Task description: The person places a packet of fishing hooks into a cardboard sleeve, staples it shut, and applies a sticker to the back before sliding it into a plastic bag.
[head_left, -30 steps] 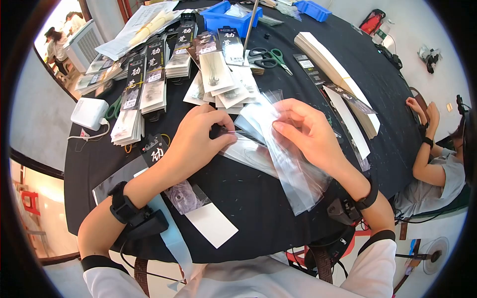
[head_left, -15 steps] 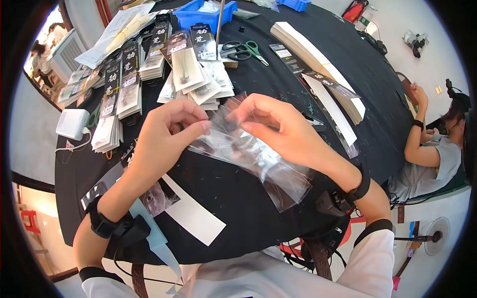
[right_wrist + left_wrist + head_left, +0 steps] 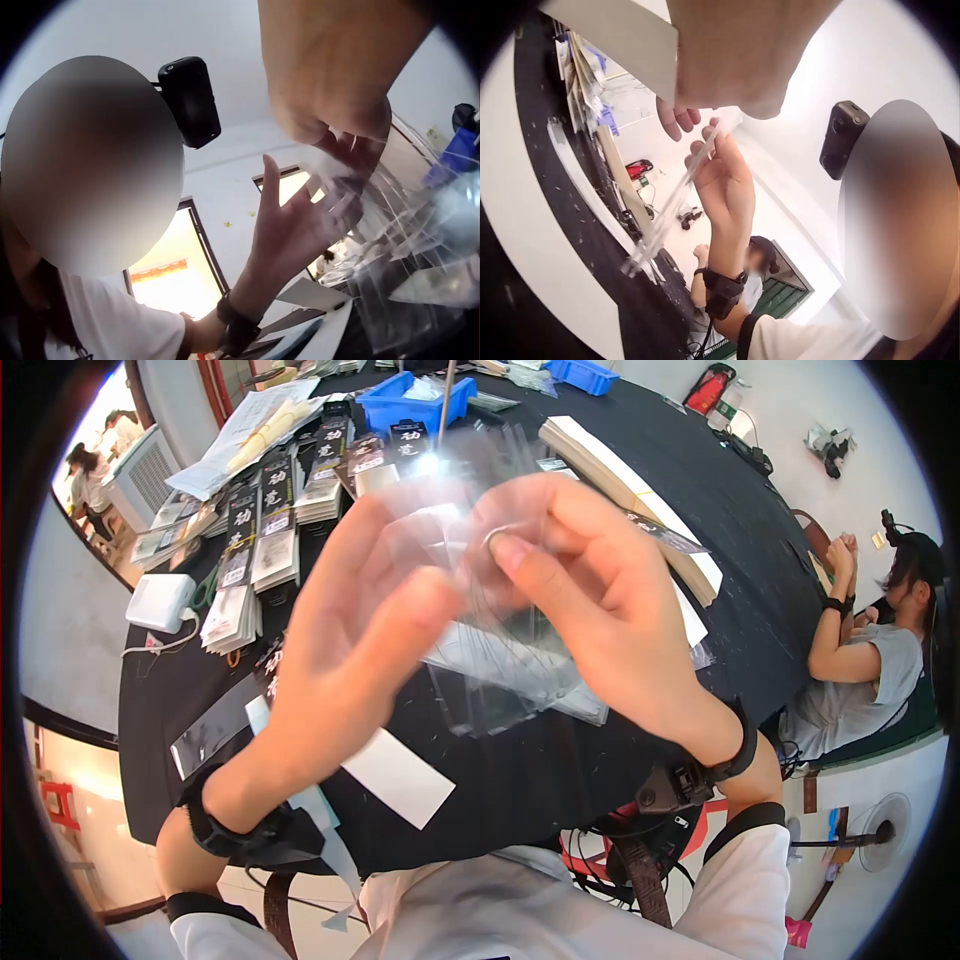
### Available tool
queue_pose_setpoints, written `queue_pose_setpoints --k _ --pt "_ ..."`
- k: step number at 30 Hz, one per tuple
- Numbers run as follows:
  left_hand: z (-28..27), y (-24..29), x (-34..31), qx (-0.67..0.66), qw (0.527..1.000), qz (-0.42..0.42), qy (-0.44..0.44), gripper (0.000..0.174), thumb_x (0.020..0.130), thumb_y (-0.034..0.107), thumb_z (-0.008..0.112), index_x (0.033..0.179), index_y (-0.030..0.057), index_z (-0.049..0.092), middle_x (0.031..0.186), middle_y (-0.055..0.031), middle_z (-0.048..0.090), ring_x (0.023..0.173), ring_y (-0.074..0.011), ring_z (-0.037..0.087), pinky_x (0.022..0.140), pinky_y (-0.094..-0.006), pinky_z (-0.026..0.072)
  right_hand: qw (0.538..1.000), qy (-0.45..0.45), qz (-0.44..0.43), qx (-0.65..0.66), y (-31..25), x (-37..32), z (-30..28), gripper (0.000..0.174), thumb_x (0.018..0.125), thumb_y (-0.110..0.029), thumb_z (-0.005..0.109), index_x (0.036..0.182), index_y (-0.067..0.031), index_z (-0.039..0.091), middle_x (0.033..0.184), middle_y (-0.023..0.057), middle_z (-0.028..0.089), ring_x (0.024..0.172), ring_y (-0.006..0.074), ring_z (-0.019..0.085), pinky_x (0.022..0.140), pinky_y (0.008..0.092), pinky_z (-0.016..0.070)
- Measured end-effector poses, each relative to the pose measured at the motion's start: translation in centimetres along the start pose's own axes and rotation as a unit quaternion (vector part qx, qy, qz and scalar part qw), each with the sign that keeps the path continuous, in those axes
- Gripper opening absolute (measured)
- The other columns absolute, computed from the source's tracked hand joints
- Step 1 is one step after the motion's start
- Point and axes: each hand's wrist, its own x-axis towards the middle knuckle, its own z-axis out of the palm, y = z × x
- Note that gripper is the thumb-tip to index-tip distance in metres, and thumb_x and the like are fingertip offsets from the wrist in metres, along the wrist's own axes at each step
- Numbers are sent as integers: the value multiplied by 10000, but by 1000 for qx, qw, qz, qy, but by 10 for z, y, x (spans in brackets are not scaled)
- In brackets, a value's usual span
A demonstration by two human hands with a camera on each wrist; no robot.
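Observation:
Several clear plastic sleeves (image 3: 500, 685) hang below the right hand (image 3: 610, 595), whose thumb and fingers pinch them near their upper end. Thin dark strands show through the plastic. Facing it, the left hand (image 3: 350, 600) is blurred, its thumb apart from its fingers, behind or beside the clear film. In the right wrist view the left hand (image 3: 292, 232) has spread fingers close to the sleeves (image 3: 405, 277). The left wrist view shows the sleeves (image 3: 671, 214) edge-on, at the fingers of the right hand (image 3: 724, 184).
Black-headed card packets (image 3: 275, 520) lie in stacks at the back left, near a white box (image 3: 160, 600). Blue bins (image 3: 415, 405) stand at the back. Long white card strips (image 3: 640, 500) lie at the right, a white card (image 3: 400, 780) in front. Another person (image 3: 865, 650) sits at the right.
Both hands have risen toward the head camera with the plastic sleeves, which now hang more upright. The left thumb and fingers have spread from their earlier, more closed pose.

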Motion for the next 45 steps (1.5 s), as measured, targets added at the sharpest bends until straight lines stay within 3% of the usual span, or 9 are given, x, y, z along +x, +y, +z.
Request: queue_pose_setpoints --k 3,16,18,20,22,26,27,40,45 --pt "20 15 -6 4 1000 18 18 634 972 421 363 1375 -54 245 1390 -162 345 1271 -258 378 1050 -388 307 994 7 -70 80 -6 -3 20 160 944 -97 485 1079 -13 504 937 18 575 865 61 537 763 211 442" --pt "30 -8 -29 83 989 61 109 418 986 234 366 1325 -10 388 1313 -129 458 1160 -169 462 982 -305 356 983 19 -87 162 9 -33 56 318 939 -102 455 1237 -4 402 1098 53 515 962 93 507 831 239 398" --pt "28 -13 -25 101 968 209 90 417 967 242 414 1297 -13 420 1303 -132 468 1141 -169 478 970 -308 363 983 -1 -127 131 10 -32 49 316 940 -100 450 1237 -1 406 1098 51 516 967 94 509 834 243 399" --pt "25 -10 -25 99 972 202 65 425 949 242 448 1290 -12 430 1280 -137 489 1133 -172 484 969 -316 365 981 -22 -169 98 19 -34 44 314 941 -98 444 1237 2 410 1099 48 516 971 95 510 837 247 401" --pt "20 -5 -22 96 975 198 41 435 931 242 483 1282 -11 439 1258 -142 509 1124 -175 491 967 -324 368 921 -103 -181 328 35 -36 45 287 921 -70 497 1198 -9 453 1103 34 494 1046 111 452 921 265 353" --pt "17 5 -15 107 987 118 35 443 876 218 573 1248 -7 484 1131 -145 594 1073 -205 553 930 -332 408 970 -12 -14 244 31 -47 60 404 942 -70 445 1326 -15 336 1163 45 458 1083 107 419 929 255 338" --pt "19 7 -14 59 996 54 29 433 865 208 592 1231 -6 502 1088 -144 616 1040 -212 581 905 -328 430 969 -11 -12 245 31 -45 61 404 942 -70 445 1326 -15 336 1163 45 458 1083 107 419 929 255 338" --pt "19 4 -17 44 994 24 98 236 863 164 612 1016 -12 643 915 -106 658 838 -136 636 682 -235 489 992 19 -80 96 46 -34 62 454 876 -53 543 1287 17 363 1061 79 545 979 141 518 844 287 400" --pt "23 16 -16 7 997 -30 71 228 864 169 610 1003 -7 652 841 -83 648 771 -117 631 606 -214 489 976 -59 58 199 35 -32 58 303 849 -52 590 1119 17 472 967 61 574 916 139 547 810 301 431"
